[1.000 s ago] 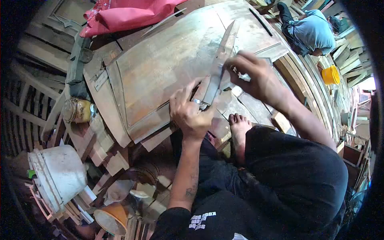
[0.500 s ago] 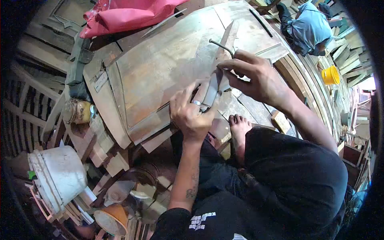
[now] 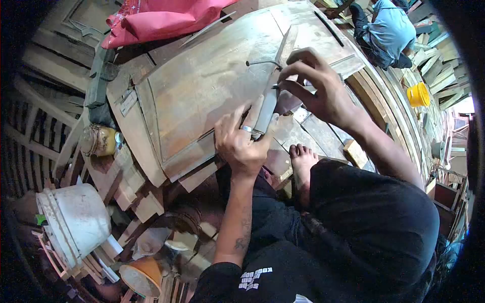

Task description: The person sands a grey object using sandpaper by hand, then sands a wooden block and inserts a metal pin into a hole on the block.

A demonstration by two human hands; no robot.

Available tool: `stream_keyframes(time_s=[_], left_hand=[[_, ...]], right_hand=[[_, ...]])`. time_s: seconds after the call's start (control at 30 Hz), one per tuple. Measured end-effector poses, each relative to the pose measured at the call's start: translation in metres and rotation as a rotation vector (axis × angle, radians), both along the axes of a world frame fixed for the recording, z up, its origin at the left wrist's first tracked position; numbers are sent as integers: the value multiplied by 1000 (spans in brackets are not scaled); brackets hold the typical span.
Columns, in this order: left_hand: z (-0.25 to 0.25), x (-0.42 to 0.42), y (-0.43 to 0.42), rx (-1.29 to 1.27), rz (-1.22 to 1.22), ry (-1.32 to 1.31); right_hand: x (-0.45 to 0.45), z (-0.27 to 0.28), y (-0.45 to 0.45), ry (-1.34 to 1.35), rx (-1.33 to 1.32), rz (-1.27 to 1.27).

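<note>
My left hand (image 3: 241, 144), with a ring on one finger, is closed around the near end of a long wooden strip (image 3: 286, 44) and a smooth grey flat bar (image 3: 266, 112) lying along it. Both slant away from me over a wide wooden panel (image 3: 202, 86). My right hand (image 3: 323, 88) is pinched beside the bar's far end, its thumb and forefinger close together. A bent nail (image 3: 262, 62) with a round head sticks out to the left of its fingers, and part of it is hidden behind them. A small dark tip shows at the fingertips.
Red sheeting (image 3: 166, 22) lies at the top left. A glass jar (image 3: 101, 140), a white bucket (image 3: 76, 222) and an orange container (image 3: 141, 276) stand to the left. At the top right, another person (image 3: 389, 35) bends near a yellow bucket (image 3: 418, 94). Wood offcuts lie around.
My right hand has shifted slightly, and the nail's head has swung left and down, so the nail lies flatter. My left hand keeps its place on the strip and bar.
</note>
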State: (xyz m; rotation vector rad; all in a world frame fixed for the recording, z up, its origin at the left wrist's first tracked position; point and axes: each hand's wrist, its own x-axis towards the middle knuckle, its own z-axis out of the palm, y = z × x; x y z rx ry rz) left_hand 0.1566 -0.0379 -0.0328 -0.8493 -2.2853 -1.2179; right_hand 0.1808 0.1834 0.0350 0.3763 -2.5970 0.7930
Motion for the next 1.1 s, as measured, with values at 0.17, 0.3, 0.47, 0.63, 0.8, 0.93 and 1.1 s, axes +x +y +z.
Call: stream_keyframes(time_s=[0.17,0.3,0.47,0.63,0.8,0.93,1.1], left_hand=[[1,2,0,-30,12,-9],[-3,0,-1,-17,8,4],[-1,1,0,-21,2,6],[-3,0,-2,-29,-10,23],[3,2,-3,-87,-17,28],[3,2,-2,-97,-27,35],[6,2,-5,-79,-50,0]], right_hand=[[0,8,-7,-113,-196,-39],[-3,3,-7,-106,-205,-43],[-2,9,-3,-261,-51,-61],[9,13,-22,-117,-185,-31],[16,17,-26,-128,61,-13],[17,24,-26,-318,120,-52],[22,23,-29,-468,54,-21]])
